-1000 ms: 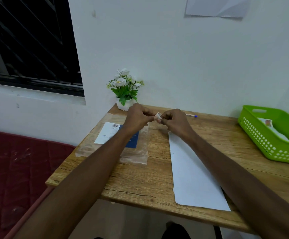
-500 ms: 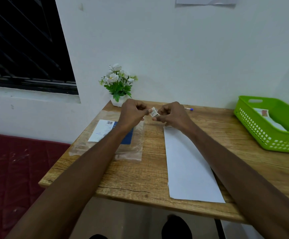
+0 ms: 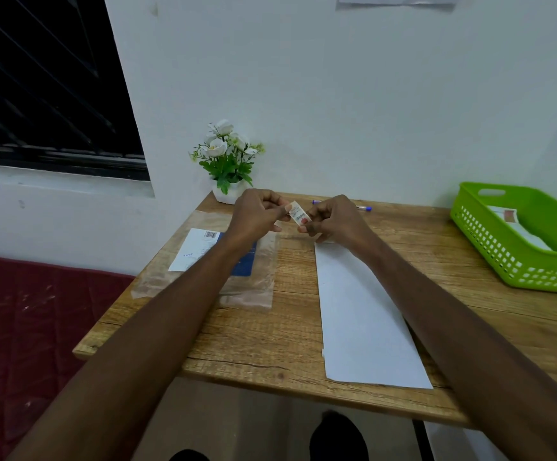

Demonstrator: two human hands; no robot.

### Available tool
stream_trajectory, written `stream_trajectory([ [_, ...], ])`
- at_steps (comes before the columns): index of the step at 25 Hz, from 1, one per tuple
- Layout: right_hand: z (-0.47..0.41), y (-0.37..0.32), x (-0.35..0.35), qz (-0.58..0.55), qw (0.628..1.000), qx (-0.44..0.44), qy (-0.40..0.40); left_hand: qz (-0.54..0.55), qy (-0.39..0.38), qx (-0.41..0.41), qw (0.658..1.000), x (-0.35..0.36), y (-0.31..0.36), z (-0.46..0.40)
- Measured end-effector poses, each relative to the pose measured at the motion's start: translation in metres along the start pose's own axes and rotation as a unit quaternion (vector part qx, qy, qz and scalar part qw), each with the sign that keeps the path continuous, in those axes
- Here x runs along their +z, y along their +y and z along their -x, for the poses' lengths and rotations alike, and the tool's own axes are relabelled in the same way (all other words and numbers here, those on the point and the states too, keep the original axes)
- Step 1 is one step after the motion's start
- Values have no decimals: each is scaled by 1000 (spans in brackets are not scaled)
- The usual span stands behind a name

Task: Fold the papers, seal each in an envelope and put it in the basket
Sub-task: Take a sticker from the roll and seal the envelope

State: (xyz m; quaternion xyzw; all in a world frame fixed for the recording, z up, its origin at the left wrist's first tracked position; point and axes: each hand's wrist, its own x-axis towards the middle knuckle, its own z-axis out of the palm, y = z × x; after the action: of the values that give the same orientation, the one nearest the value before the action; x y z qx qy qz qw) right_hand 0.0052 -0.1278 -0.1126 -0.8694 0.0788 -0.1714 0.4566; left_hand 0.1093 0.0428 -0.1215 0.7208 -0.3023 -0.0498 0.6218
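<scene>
My left hand [image 3: 257,214] and my right hand [image 3: 333,219] pinch a small printed sticker [image 3: 298,213] between their fingertips, above the far part of the wooden table [image 3: 297,344]. A long white envelope [image 3: 363,314] lies flat on the table, running from under my right hand to the near edge. The green basket [image 3: 490,247] stands at the right, with a sealed white envelope [image 3: 516,224] bearing a sticker inside it. My right forearm crosses the long envelope's right side.
A clear plastic sleeve [image 3: 250,287] with a white and blue pack inside lies left of the envelope, partly under my left arm. A blue pen [image 3: 363,207] lies near the wall. A small potted plant [image 3: 227,161] stands at the back left corner.
The sticker, bunched between my fingertips before, is now pulled out flat between both hands. Both hands stay in about the same place over the table.
</scene>
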Motion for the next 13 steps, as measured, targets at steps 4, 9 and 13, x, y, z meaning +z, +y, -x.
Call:
stream_trajectory([
  [4,-2,4,0,-11,1000,2,1,19,-8,-9,1000,2,0,0],
  [9,-3,11,-1,-32,999,-2,6,31,-30,-18,999,3,2,1],
  [13,-5,15,0,-30,1000,5,8,35,-42,-19,998,4,2,1],
])
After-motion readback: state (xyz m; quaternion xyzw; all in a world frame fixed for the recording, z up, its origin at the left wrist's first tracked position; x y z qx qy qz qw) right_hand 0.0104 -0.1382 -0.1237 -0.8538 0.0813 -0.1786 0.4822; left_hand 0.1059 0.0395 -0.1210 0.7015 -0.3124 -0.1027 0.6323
